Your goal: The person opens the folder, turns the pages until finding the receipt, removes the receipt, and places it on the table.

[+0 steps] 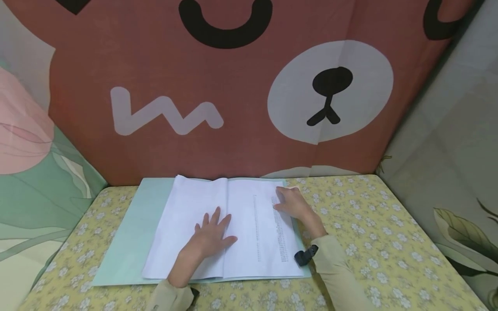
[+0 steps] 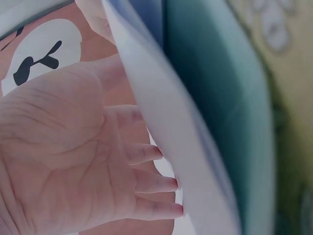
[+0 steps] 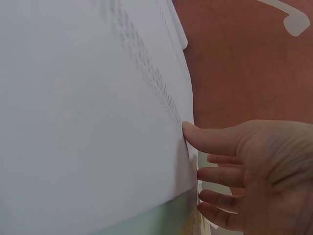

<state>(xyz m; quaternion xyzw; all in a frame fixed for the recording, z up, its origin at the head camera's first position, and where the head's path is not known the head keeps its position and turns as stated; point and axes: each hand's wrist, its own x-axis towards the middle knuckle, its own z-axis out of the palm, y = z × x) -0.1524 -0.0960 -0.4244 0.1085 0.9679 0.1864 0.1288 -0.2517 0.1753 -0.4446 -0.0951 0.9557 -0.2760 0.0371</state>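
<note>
An open light-green folder [image 1: 128, 242] lies on the table, with white sheets spread across it. Its left page [image 1: 171, 242] is blank; the right page [image 1: 241, 242] carries two narrow columns of small print. My left hand [image 1: 208, 239], fingers spread, rests on the left page beside the centre fold, with the thumb reaching over the fold. At the upper right edge of the right page is my right hand [image 1: 293, 204]. In the right wrist view, its thumb [image 3: 210, 139] lies on the page's printed side and its fingers [image 3: 222, 176] are at the edge, pinching the page.
A yellow floral cloth [image 1: 358, 242] covers the table. Behind it hangs a reddish-brown backdrop [image 1: 245, 142] with a cartoon bear face, close to the folder's far edge. Patterned cloth walls [image 1: 447, 142] stand at both sides. A black band with a small device [image 1: 305, 255] sits on the right wrist.
</note>
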